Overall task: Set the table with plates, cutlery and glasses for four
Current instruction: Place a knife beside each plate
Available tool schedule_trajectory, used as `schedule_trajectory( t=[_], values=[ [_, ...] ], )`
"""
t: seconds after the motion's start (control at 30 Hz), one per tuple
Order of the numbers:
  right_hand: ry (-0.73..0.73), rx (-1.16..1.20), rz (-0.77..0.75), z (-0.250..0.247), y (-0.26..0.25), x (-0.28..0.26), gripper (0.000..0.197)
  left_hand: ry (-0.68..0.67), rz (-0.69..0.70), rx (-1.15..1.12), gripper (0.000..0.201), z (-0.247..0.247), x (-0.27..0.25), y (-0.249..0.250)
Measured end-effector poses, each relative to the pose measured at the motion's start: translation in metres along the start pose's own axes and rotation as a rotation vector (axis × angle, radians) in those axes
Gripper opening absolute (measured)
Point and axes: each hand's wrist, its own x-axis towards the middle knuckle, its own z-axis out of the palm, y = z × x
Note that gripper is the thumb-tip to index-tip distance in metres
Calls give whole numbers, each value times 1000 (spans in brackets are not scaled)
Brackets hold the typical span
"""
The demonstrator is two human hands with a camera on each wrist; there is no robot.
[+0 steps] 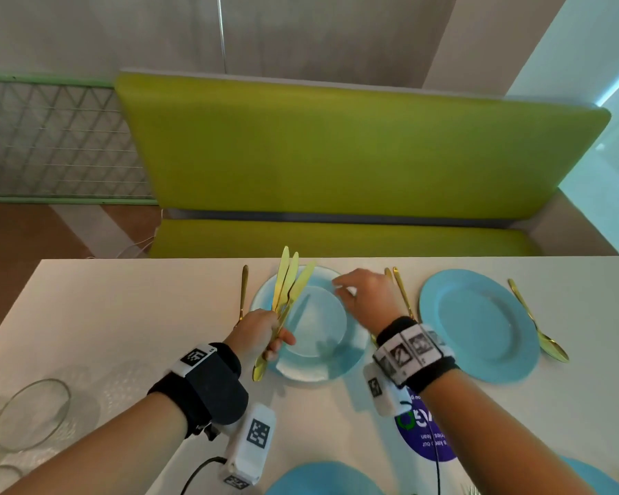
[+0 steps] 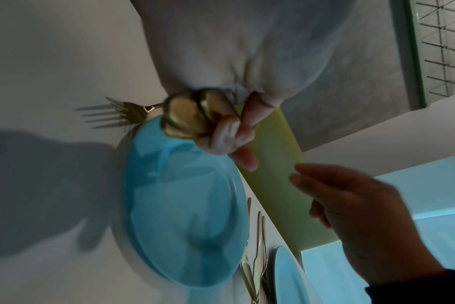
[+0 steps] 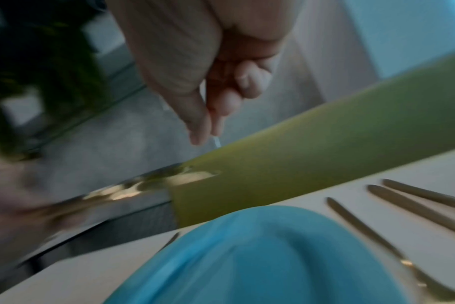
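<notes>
Beside the blue plate (image 1: 479,326), gold cutlery (image 1: 536,319); glass bowls (image 1: 33,414) far left.

Green bench (image 1: 354,155) (grey wall (image 1: 301,33) behind)

From my remote station, the table (image 1: 122,316) ran edge to edge before a bench (image 1: 336,237) at twelve o'clock. At centre lay a plate (image 1: 322,369), a fork (image 1: 243,291) just beside it at nine o'clock, more cutlery (image 1: 401,291) at three o'clock. A second plate (image 1: 479,326) lay further toward three o'clock, a spoon (image 1: 540,326) beyond it. Glasses (image 1: 33,412) stood at eight o'clock by the table's edge. Two more plates (image 1: 322,480) sat at six and five o'clock, a round sticker (image 1: 426,441) between them and the centre plate.
</notes>
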Motion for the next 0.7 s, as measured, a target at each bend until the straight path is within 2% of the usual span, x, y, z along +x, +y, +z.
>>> schedule_trajectory(
  t=[0.07,0.13,0.23,0.4,0.57,0.7],
  values=[
    [73,9,-350,12,-24,-14,17,-8,11,-30,22,0,-4,1],
    [71,-40,-512,25,-34,-19,20,-27,11,-53,25,-1,-10,3],
    [103,-93,-602,34,-44,-19,20,-70,4,-86,29,-7,-17,5],
    [111,-116,-701,40,-60,-15,13,-109,11,-114,25,-27,-28,4],
    [91,-132,-756,46,-80,-12,26,-94,33,-161,28,-51,-38,0],
    [90,-150,-841,46,-99,-12,18,-106,14,-185,30,-67,-45,-3]
  ],
)
